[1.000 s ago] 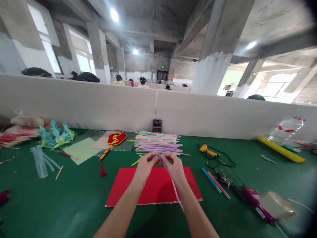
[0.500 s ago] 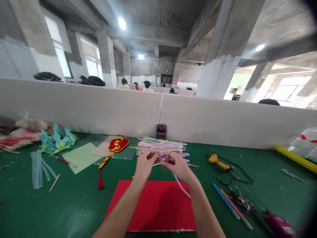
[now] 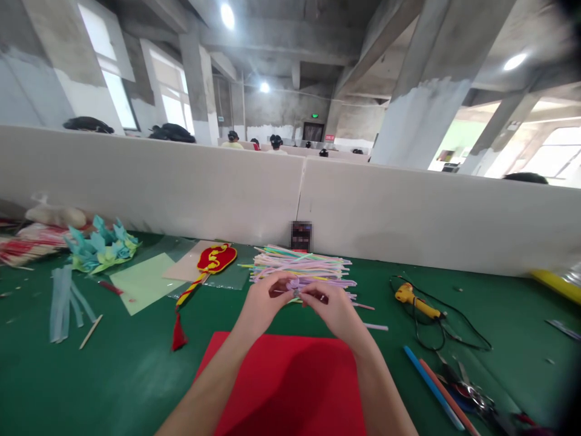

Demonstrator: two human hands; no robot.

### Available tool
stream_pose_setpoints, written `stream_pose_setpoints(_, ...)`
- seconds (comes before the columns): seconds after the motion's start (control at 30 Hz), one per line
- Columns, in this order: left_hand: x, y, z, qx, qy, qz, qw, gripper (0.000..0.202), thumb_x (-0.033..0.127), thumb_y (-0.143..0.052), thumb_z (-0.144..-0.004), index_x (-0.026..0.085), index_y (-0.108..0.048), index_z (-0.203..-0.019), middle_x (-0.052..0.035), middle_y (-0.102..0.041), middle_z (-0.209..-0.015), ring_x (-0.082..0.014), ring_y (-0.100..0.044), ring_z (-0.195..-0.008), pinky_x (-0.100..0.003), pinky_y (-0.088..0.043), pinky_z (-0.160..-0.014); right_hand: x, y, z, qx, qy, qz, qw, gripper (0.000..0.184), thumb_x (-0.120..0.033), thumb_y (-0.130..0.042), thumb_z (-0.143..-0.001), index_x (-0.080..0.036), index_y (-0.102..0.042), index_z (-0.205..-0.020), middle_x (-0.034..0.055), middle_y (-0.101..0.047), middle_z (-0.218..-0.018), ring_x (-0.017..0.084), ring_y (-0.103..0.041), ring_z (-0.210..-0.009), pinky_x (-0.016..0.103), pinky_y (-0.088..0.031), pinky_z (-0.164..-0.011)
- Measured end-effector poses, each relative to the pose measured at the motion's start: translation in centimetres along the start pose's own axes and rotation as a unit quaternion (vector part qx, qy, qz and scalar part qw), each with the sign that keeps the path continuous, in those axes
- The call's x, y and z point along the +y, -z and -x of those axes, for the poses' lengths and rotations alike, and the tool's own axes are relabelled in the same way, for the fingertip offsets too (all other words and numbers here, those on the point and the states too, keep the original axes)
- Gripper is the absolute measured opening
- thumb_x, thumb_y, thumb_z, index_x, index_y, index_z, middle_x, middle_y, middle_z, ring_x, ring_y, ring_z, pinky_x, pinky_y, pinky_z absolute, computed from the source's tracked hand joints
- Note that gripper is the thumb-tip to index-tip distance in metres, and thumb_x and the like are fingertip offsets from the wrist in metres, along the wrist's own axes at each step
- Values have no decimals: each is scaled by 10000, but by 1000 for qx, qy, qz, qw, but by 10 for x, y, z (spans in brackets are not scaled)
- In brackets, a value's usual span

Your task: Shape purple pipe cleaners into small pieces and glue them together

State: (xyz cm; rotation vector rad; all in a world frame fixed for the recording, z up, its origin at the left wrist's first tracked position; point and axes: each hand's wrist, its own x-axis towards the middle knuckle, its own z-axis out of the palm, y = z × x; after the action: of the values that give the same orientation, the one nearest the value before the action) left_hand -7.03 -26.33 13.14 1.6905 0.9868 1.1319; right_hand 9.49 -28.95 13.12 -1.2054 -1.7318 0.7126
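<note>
My left hand (image 3: 269, 298) and my right hand (image 3: 330, 303) meet above the back edge of a red board (image 3: 254, 381). Thumbs and fingertips of both are closed on a thin lilac strip (image 3: 295, 284), bent into a small loop between them. Fingers partly hide it, so its exact shape is unclear. From behind my right wrist a straight lilac end (image 3: 376, 327) sticks out; whether it belongs to the held strip I cannot tell. Just beyond my hands lies a pile of pastel strips (image 3: 299, 265).
Left are a red and yellow fan-shaped ornament (image 3: 216, 259) with a tassel, green paper (image 3: 144, 283), blue-green folded flowers (image 3: 102, 245) and translucent strips (image 3: 61, 306). Right are a yellow glue gun (image 3: 415, 301) with cord, blue and orange sticks (image 3: 431, 387) and pliers (image 3: 476, 396). A white partition (image 3: 181, 188) stands behind.
The view has shifted a little to the right and down. My fingers have turned the lilac strip, and its long tail no longer hangs in front of my right forearm.
</note>
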Motion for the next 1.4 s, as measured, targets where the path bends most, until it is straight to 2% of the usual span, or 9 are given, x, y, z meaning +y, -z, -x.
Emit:
stream_pose_setpoints(0.13, 2, 1, 0, -5, 1, -17, 1000, 204, 259, -603, -702, 177, -632, -886, -32, -643, -835, -158, -589, -755, -244, -481, -685, 1, 0, 1, 1, 15, 1, 1000, 116, -274, -543, -783, -216, -644, -778, -8, -652, -700, 142, -584, -648, 238, -432, -601)
stream_pose_setpoints(0.3, 5, 1, -1, -4, 0, -53, 999, 166, 240, -605, -686, 185, -652, -836, -3, -618, -709, -138, -556, -650, -230, -467, -622, 5, 0, 1, 40, 28, 21, 999, 134, -300, -570, -763, -229, -628, -860, 4, -650, -745, 157, -592, -681, 255, -447, -604)
stream_pose_setpoints(0.43, 7, 3, 0, -14, 2, -53, 999, 153, 250, -612, -683, 183, -658, -813, 3, -611, -669, -133, -551, -617, -221, -457, -589, 7, -1, 1, 48, 44, 48, 997, 148, -303, -572, -767, -236, -636, -882, 19, -654, -787, 167, -592, -705, 270, -459, -628)
stream_pose_setpoints(0.73, 2, 8, 0, -45, 7, -33, 998, 135, 255, -623, -679, 187, -650, -792, 8, -642, -701, -142, -580, -643, -248, -472, -637, 5, 0, 2, 56, 64, 57, 995, 162, -323, -582, -765, -232, -648, -883, 22, -657, -764, 166, -588, -676, 268, -461, -606)
stream_pose_setpoints(0.83, 0, 6, 0, -44, 22, -17, 999, 130, 256, -631, -674, 185, -644, -783, 6, -643, -707, -147, -590, -657, -257, -480, -650, 4, 0, 2, 64, 66, 47, 995, 167, -316, -585, -766, -235, -647, -898, 26, -666, -775, 174, -600, -693, 278, -465, -621)
stream_pose_setpoints(1.0, -1, 1, 0, -37, 47, 51, 997, 180, 292, -630, -677, 168, -632, -808, -10, -642, -720, -155, -604, -674, -279, -502, -665, 1, 0, 2, 93, 91, 61, 990, 126, -318, -580, -770, -242, -666, -821, 26, -673, -787, 186, -604, -733, 277, -461, -605)
stream_pose_setpoints(1.17, -3, 0, -1, -22, 62, 59, 996, 191, 300, -632, -670, 161, -627, -802, -2, -625, -654, -150, -609, -630, -282, -503, -649, 1, 0, 3, 95, 117, 87, 985, 121, -303, -558, -794, -259, -663, -836, 17, -669, -797, 185, -596, -775, 289, -461, -691)
stream_pose_setpoints(1.27, -5, 2, -2, -42, 61, 66, 995, 184, 294, -651, -656, 165, -630, -785, 2, -630, -665, -144, -607, -634, -279, -502, -654, 2, 1, 4, 97, 132, 105, 981, 126, -292, -558, -799, -259, -655, -873, 21, -664, -819, 186, -591, -801, 282, -456, -697)
stream_pose_setpoints(1.4, -3, 6, -2, -75, 65, 71, 993, 163, 284, -650, -664, 160, -647, -769, -8, -646, -692, -151, -616, -660, -276, -506, -659, 2, 2, 4, 83, 145, 137, 976, 121, -294, -554, -807, -257, -658, -856, 22, -650, -769, 170, -575, -717, 275, -448, -664)
